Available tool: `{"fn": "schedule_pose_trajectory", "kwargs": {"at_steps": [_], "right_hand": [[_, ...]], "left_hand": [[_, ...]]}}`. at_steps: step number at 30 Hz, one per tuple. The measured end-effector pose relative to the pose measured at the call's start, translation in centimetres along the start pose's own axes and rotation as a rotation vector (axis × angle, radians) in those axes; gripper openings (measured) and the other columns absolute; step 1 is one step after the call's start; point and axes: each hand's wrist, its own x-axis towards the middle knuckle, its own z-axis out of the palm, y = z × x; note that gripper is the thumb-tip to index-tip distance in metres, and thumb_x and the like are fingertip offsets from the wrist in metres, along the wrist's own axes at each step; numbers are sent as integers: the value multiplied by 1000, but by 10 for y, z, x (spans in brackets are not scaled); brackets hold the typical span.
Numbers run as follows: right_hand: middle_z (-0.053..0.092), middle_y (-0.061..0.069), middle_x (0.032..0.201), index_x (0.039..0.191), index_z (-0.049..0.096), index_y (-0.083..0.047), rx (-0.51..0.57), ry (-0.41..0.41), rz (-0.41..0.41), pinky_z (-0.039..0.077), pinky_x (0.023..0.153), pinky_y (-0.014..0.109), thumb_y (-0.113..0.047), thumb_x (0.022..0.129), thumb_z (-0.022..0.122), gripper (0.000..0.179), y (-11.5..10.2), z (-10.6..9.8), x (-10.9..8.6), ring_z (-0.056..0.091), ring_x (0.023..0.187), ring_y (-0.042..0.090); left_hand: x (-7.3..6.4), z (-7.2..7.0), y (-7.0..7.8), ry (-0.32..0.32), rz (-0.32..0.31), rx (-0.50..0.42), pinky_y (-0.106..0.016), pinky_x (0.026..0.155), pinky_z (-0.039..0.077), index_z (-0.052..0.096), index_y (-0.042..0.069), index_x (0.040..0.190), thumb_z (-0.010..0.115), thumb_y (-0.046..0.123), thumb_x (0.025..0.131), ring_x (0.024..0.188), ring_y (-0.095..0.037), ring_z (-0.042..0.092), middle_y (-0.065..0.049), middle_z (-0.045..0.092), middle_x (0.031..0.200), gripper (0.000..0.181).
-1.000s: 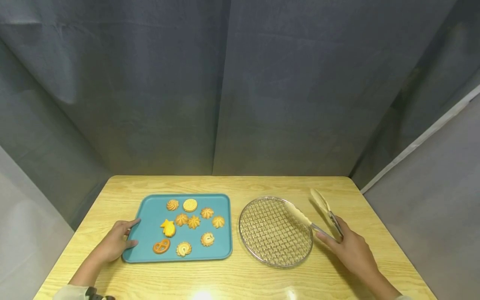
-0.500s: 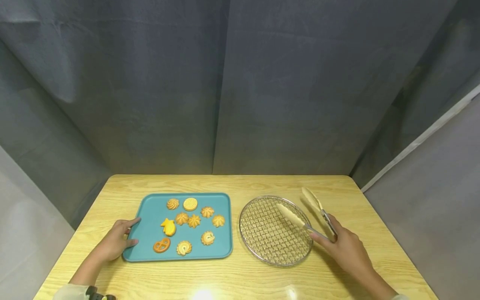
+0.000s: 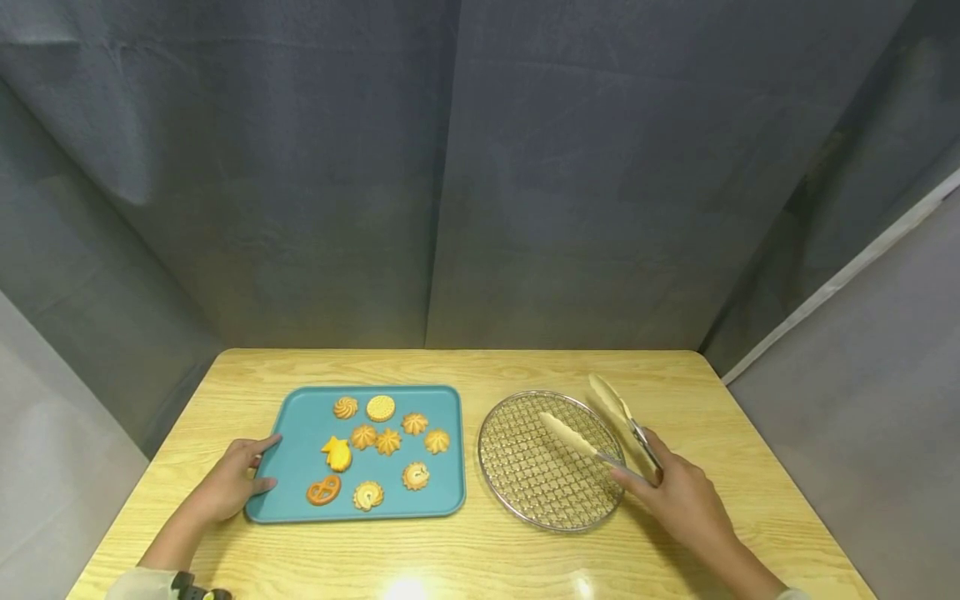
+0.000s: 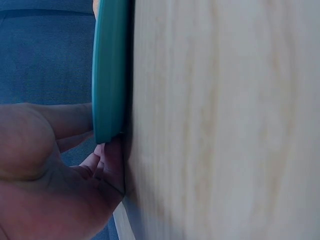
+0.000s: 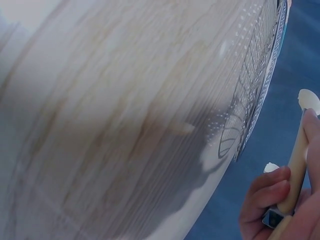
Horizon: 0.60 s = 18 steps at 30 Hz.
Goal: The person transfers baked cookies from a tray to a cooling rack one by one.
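My left hand (image 3: 228, 483) grips the left edge of a teal tray (image 3: 300, 417), thumb and fingers on either side of its rim in the left wrist view (image 4: 109, 75). Assorted cookies lie on the tray, among them a pretzel (image 3: 324, 491), a yellow cookie with a pointed top (image 3: 339, 456), a round cookie (image 3: 380, 408) and a swirled cookie (image 3: 346, 407). My right hand (image 3: 682, 500) holds tongs (image 3: 567, 434) with cream tips and metal arms. Their arms stand spread apart with nothing between them. One tip overlaps the round wire rack (image 3: 532, 492) in the head view; the other lies beyond its right rim.
The tray and rack sit side by side on a light wooden table (image 3: 510, 567), a narrow gap between them. Grey curtains (image 3: 585, 208) hang behind the table and at its sides. A dark wristband (image 3: 191, 587) shows at the left sleeve.
My right hand has moved left with the tongs, bringing one tip farther over the rack. My left hand, the tray and the cookies have stayed put.
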Motion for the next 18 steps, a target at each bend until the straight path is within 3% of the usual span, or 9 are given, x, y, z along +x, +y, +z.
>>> {"fn": "schedule_pose_trajectory", "kwargs": {"at_steps": [10,18], "right_hand": [[48,2,73,160,38,-18,-7,17,-37,37,45,28,-66,88,70,92,-11,6,1,43,56,15],[48,2,72,160,38,-17,5,1,-46,37,44,27,-67,87,71,94,-21,10,1,42,55,14]], "left_hand": [[1,0,-1,0,-2,-5,-47,88,55,38,-12,152,72,-1,92,115,-44,54,-36,39,139,70],[0,0,1,-3,-11,-15,-45,87,54,38,-12,152,72,-1,92,115,-43,52,-37,38,139,70]]}}
